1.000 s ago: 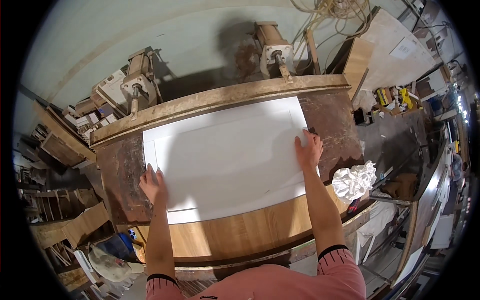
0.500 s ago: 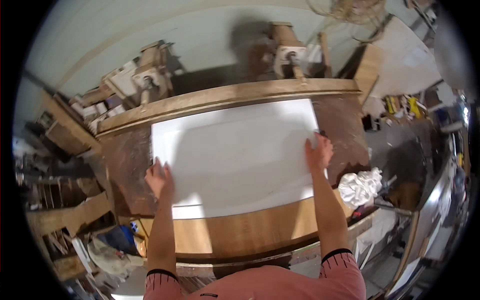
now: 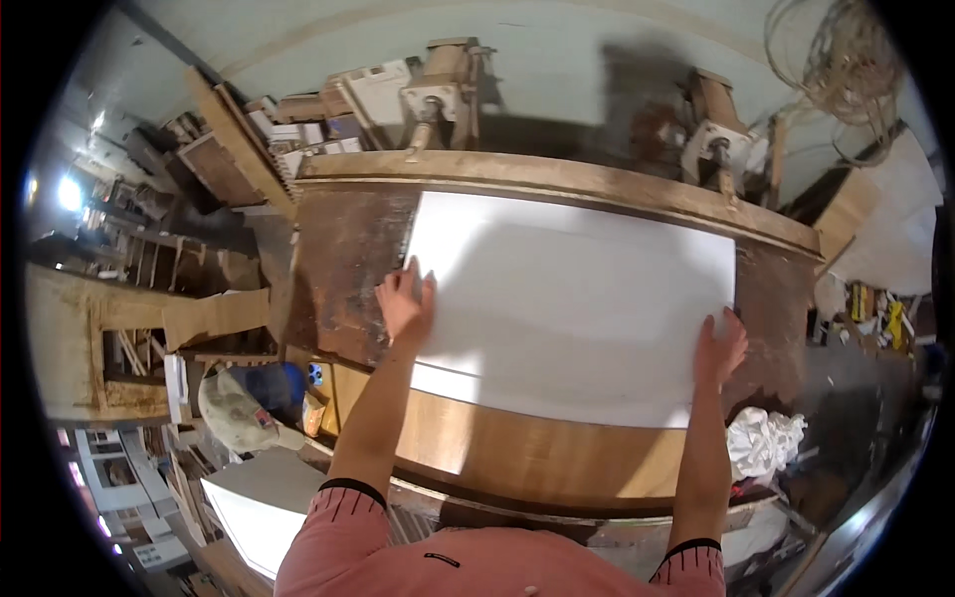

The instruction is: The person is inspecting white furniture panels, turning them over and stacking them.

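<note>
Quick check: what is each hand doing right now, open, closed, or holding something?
Left hand: open, flat on the left edge of the white sheet.
Right hand: open, flat on the sheet's right edge; grips nothing.

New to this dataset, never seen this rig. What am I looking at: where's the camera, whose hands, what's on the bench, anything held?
There is no machine. A person wears a wide fisheye camera on the head, looking down, so straight edges bend near the rim. The forearms entering from below are the person's own. The left hand lies flat on the left edge of a large white sheet; the right hand lies flat at its right edge. Neither grips anything. The sheet rests on a worn wooden workbench, over a lighter wood board. A crumpled white cloth sits to the right.
</note>
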`<state>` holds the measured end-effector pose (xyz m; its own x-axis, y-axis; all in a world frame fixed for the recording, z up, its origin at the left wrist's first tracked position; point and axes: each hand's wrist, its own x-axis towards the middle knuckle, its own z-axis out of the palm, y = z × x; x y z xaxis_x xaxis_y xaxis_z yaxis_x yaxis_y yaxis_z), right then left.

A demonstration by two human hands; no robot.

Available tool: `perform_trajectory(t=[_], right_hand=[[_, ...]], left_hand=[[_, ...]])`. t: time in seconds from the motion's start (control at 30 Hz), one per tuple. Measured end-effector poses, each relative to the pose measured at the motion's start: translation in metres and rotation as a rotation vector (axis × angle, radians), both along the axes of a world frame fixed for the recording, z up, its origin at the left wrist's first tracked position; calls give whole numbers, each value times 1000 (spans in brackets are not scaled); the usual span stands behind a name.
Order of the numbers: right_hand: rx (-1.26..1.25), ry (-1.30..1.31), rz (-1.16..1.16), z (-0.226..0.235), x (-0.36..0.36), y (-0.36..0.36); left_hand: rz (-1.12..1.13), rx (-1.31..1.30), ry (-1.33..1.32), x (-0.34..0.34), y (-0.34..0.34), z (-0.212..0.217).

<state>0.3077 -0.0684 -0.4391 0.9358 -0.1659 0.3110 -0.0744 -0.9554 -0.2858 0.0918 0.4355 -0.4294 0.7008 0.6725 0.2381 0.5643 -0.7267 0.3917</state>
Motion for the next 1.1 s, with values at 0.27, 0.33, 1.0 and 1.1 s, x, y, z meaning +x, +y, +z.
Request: perform_trajectory(t=[0.27,0.33,1.0,1.1], right_hand=[[-39,66,-29,-5,2,-5],[-7,34,-4,1,1,-2],[729,472,74,-35,52,-74],[684,402,95,-19,49,-74]], left_hand=[[40,82,70,4,0,-7],[5,56,34,5,-2,-5],[120,-517,235,22,87,-18],[92,-742,14,12,79,5]])
